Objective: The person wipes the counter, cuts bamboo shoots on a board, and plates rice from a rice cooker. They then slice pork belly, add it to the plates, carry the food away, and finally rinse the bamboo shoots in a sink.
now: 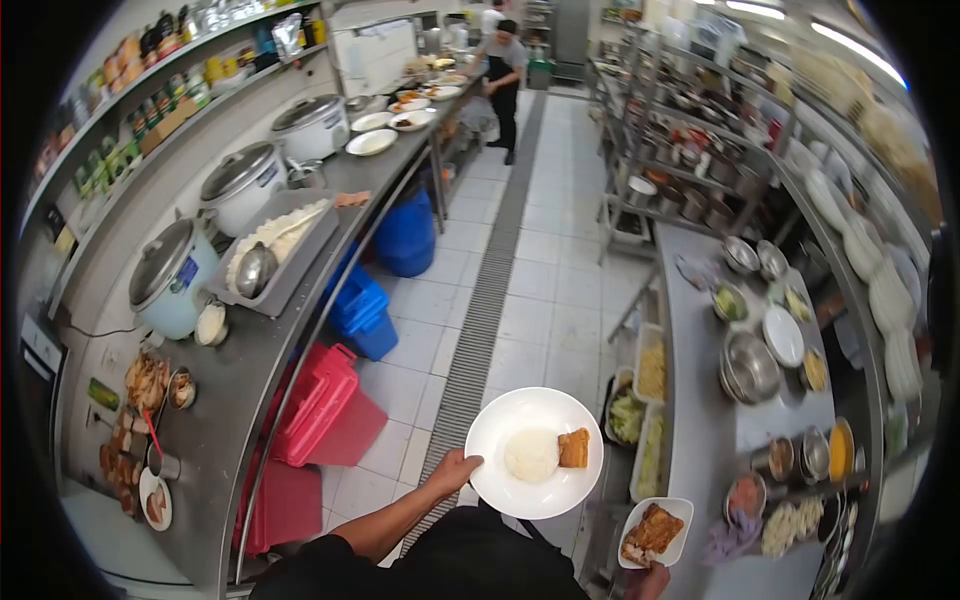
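My left hand (457,472) grips the left rim of a round white plate (500,490). On that plate lie a mound of white rice (531,455) and, touching its right side, a browned piece of food (573,448). Lower right, my right hand (653,580) holds the bottom edge of a small squarish white dish (677,510). Larger browned pieces (654,530) fill much of this dish. Both are held over the floor between the two counters, the small dish close to the right counter.
The left counter (215,420) bears a grey rice tray (290,270), cookers and plates. Red bins (325,410) and blue bins (405,235) stand below. The right counter (690,400) holds bowls. A person (503,80) stands farther up the aisle.
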The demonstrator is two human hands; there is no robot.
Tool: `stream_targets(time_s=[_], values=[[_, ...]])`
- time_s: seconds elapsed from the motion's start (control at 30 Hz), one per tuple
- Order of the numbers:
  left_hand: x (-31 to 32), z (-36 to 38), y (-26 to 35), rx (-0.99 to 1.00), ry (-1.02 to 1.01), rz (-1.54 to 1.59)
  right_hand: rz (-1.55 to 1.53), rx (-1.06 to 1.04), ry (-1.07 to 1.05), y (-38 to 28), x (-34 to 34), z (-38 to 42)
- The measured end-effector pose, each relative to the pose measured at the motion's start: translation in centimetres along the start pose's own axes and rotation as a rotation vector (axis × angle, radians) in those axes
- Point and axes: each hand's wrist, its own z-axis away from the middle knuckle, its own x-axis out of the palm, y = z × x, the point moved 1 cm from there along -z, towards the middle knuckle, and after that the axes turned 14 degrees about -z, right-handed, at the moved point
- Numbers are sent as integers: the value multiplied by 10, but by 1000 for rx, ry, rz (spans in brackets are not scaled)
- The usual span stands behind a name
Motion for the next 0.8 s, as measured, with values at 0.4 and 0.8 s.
stream_targets(time_s=[0.4, 0.8], values=[[-172, -169, 75, 55, 515, 435, -22, 3, -355, -40, 365, -159], [-330, -354, 162, 5, 929, 633, 192, 20, -662, -47, 717, -301]])
